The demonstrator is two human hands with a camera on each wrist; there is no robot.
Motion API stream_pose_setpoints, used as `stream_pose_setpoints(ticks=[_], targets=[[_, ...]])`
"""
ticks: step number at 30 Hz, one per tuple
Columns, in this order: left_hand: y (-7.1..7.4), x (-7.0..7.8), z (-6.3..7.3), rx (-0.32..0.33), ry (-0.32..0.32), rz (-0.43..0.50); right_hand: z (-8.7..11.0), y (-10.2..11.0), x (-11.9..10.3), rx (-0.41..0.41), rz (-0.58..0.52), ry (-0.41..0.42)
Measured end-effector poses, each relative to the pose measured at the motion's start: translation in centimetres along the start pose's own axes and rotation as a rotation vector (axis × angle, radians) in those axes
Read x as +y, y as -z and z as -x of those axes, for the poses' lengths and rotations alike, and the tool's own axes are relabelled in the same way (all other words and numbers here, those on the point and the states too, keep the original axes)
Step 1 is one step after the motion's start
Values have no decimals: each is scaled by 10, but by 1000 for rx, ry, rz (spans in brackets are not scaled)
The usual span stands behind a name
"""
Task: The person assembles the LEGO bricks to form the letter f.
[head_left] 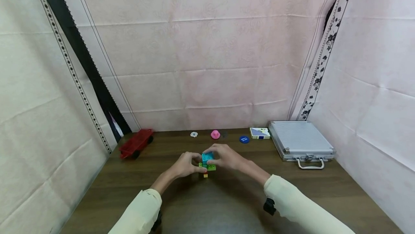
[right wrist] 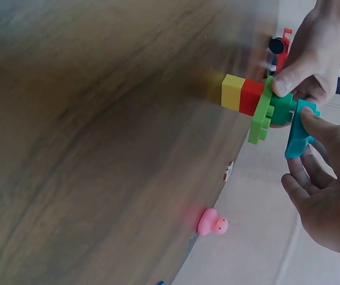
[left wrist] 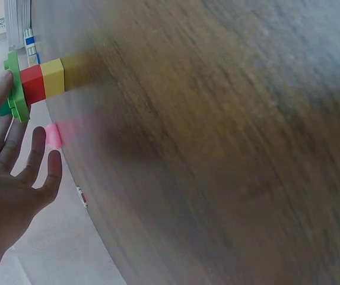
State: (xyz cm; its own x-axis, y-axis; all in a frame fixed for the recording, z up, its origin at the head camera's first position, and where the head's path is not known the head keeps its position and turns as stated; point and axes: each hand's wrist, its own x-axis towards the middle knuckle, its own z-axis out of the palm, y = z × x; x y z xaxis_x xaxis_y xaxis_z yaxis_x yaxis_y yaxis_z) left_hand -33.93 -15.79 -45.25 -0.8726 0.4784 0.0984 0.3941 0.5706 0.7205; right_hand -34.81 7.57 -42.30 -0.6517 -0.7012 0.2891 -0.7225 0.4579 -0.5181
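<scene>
A small tower of toy building bricks stands on the table between both hands. From the bottom it has a yellow brick [right wrist: 233,93], a red brick [right wrist: 251,97], a wide light green studded piece [right wrist: 260,123] and a dark green brick [right wrist: 282,110]. My left hand [head_left: 184,165] holds the tower by the green pieces, its thumb on the light green one. My right hand [head_left: 227,157] pinches a teal curved brick [right wrist: 298,132] between thumb and fingers. In the right wrist view, that brick is tilted at the dark green brick's top; I cannot tell whether it is joined.
At the table's back left sits a red toy cart [head_left: 137,144]. Along the back edge lie a white object [head_left: 193,134], a pink rubber duck [head_left: 215,134], a blue disc [head_left: 244,139] and a small box [head_left: 259,133]. A silver case [head_left: 301,138] lies at the right.
</scene>
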Motion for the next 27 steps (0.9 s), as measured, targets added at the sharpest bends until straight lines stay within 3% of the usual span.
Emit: stream_pose_setpoints(ticks=[14, 27], targets=[[0, 2, -1, 2, 20, -10, 6, -4, 1, -10, 8, 7], [1, 0, -4, -8, 8, -9, 8, -6, 0, -19, 75, -41]])
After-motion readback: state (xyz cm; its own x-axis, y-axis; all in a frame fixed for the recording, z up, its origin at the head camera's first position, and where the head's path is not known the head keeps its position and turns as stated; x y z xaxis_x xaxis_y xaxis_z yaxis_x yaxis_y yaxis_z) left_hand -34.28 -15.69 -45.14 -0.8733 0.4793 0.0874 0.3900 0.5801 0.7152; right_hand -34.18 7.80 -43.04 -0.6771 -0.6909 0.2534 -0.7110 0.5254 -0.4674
